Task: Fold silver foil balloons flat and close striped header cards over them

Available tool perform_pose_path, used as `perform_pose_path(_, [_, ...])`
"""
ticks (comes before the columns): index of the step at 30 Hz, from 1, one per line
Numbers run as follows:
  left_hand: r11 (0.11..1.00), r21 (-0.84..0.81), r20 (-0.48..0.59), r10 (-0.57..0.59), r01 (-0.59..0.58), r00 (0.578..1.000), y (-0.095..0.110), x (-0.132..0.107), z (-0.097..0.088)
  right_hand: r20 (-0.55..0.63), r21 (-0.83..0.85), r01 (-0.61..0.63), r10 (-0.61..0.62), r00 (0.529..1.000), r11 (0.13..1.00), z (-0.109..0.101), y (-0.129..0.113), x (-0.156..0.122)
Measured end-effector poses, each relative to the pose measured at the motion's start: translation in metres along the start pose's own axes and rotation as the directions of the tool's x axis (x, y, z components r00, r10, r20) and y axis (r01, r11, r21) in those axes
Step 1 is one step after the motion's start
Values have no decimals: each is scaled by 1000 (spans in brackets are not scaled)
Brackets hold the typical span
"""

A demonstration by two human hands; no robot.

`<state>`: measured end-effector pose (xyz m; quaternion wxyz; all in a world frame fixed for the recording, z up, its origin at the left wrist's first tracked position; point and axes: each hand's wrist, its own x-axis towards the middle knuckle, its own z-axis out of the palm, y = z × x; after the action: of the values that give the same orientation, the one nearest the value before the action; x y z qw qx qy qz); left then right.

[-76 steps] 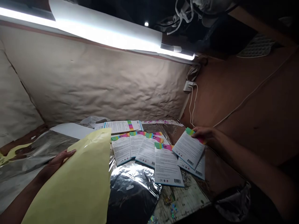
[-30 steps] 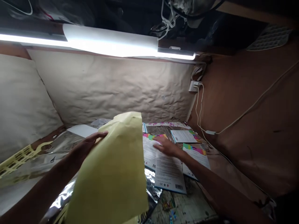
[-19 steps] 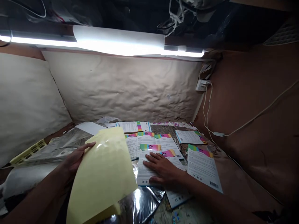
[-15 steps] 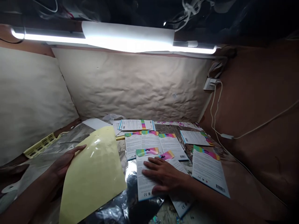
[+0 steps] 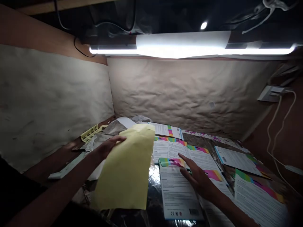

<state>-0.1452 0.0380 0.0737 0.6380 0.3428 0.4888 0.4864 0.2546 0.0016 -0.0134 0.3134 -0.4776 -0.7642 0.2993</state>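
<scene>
While the head view looks down, my left hand grips a pale yellow sheet at seven o'clock, fingers together on its edge; my right hand, fingers spread apart, sits at four o'clock beside a rainbow-topped printed card lying on crinkled silver foil

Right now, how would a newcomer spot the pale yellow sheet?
Under the white tube light, past the crinkled beige paper wall, lies silver foil. The pale yellow sheet hangs from the left hand, plain among colourful printed cards.
</scene>
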Motion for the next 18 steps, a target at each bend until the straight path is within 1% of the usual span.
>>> perform_pose_path(1, [1000, -17, 88, 11, -9, 996, 1, 8, 12, -2, 184, -57, 58, 998, 981, 6, -11, 13])
perform_pose_path(2, [999, -30, 144, 16, -11, 989, -1, 17, 24, 28, 371, -101, 97, 995, 923, 11, -23, 27])
perform_pose_path(3, [999, -37, 185, 28, -22, 982, -4, 26, 35, 82, 534, -134, 106, 991, 835, 16, -35, 41])
perform_pose_path(4, [998, -49, 210, 49, -40, 977, -8, 35, 44, 140, 652, -162, 92, 986, 741, 20, -44, 55])
perform_pose_path(5, [996, -62, 220, 72, -59, 973, -14, 43, 51, 188, 723, -184, 67, 980, 665, 23, -52, 68])
perform_pose_path(6, [994, -77, 226, 91, -75, 970, -20, 49, 56, 220, 756, -202, 48, 974, 623, 24, -57, 79])
perform_pose_path(7, [992, -94, 224, 107, -88, 969, -26, 55, 58, 233, 762, -214, 49, 971, 612, 24, -60, 89])
perform_pose_path(10, [986, -138, 203, 116, -89, 972, -42, 67, 53, 256, 709, -263, 108, 961, 654, 19, -54, 111])
perform_pose_path(13, [984, -169, 192, 87, -55, 978, -56, 74, 41, 347, 644, -346, 143, 927, 683, 13, -39, 124])
perform_pose_path(14, [984, -173, 188, 75, -42, 979, -60, 76, 38, 357, 632, -361, 155, 921, 686, 12, -35, 127])
perform_pose_path(16, [984, -177, 170, 64, -33, 983, -66, 79, 35, 339, 631, -368, 183, 923, 683, 12, -27, 131])
perform_pose_path(18, [980, -187, 126, 88, -64, 988, -70, 80, 34, 327, 633, -372, 201, 923, 679, 15, -24, 133])
